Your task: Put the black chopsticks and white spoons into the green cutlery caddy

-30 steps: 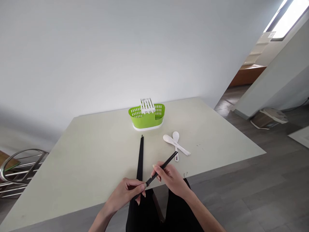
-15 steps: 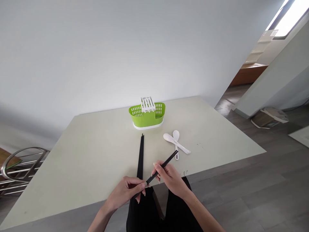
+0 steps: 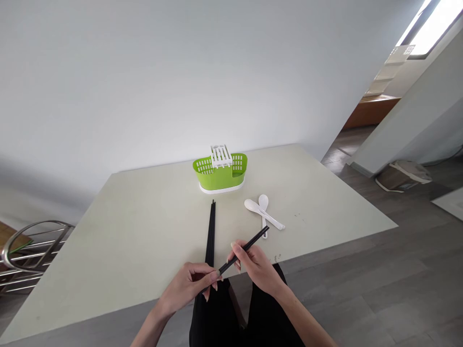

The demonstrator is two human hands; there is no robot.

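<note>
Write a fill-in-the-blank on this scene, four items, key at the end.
1. The basket on the table is coloured ____.
2. The lying chopsticks are to the ____ of the spoons.
3. The held chopsticks and the lying chopsticks are both coloured ____.
4. Of the left hand and the right hand, the one closer to the spoons is the ____ one.

Missing words: green; left; black; right.

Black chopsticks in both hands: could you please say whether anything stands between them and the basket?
Nothing visible stands between the held chopsticks and the green basket; the other chopsticks lie flat left of that path, the crossed white spoons right.
</note>
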